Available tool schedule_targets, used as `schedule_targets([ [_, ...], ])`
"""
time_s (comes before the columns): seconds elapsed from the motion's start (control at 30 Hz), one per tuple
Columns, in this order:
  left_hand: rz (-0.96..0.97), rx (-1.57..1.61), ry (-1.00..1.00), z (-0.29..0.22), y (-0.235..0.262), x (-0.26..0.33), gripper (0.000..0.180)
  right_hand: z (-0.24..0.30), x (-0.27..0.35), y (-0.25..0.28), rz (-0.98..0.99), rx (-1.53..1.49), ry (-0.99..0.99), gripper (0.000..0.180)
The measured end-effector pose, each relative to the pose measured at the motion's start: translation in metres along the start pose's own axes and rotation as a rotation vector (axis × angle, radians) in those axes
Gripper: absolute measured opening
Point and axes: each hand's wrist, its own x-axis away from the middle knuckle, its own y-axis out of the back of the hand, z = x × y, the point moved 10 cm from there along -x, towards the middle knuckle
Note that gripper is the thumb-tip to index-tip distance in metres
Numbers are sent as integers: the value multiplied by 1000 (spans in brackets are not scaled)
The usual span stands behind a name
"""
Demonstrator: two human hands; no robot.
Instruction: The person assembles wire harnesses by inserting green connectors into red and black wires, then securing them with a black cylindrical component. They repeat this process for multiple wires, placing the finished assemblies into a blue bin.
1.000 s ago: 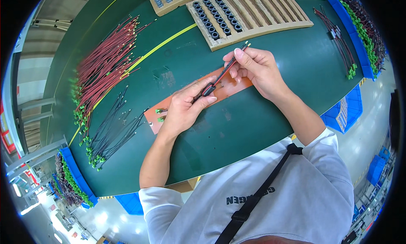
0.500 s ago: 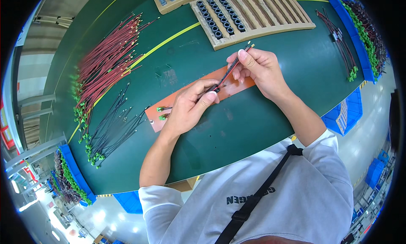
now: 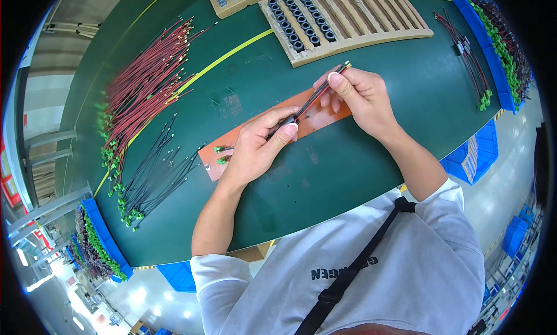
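Note:
My left hand is closed around a small black ferrite core, mostly hidden by the fingers. Red and black wires run out of the core up to my right hand, which pinches them near their bare metal tips. On the left, two green connectors stick out from beneath my left hand on short dark leads. Both hands are over a long orange board lying on the green table.
Red wires with green connectors lie piled at far left, black wires nearer. A cardboard tray of black cores stands at the back. Wires with cores lie at right, beside a blue bin of wires.
The wire tips, spread slightly apart before, now lie close together in my right hand. The core and my left fingers have shifted slightly down and left.

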Motion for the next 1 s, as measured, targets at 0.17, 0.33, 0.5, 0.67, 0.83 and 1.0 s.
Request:
schedule_targets([
  [0.17,30,111,9,4,-1,-1,33,23,3,-2,-6,63,207,29],
  [0.33,46,124,25,2,1,1,33,13,5,-2,38,-29,113,32],
  [0.5,59,73,50,1,0,-2,29,-14,4,-3,36,-177,-137,35],
  [0.67,113,-170,-52,-14,-18,1,26,-24,3,-16,36,-212,-262,35],
  [0.83,-70,63,44,2,4,0,28,-12,-2,-4,-42,-219,-132,34],
  [1.0,-18,58,44,1,-1,3,31,-5,-8,1,-25,-213,-90,31],
])
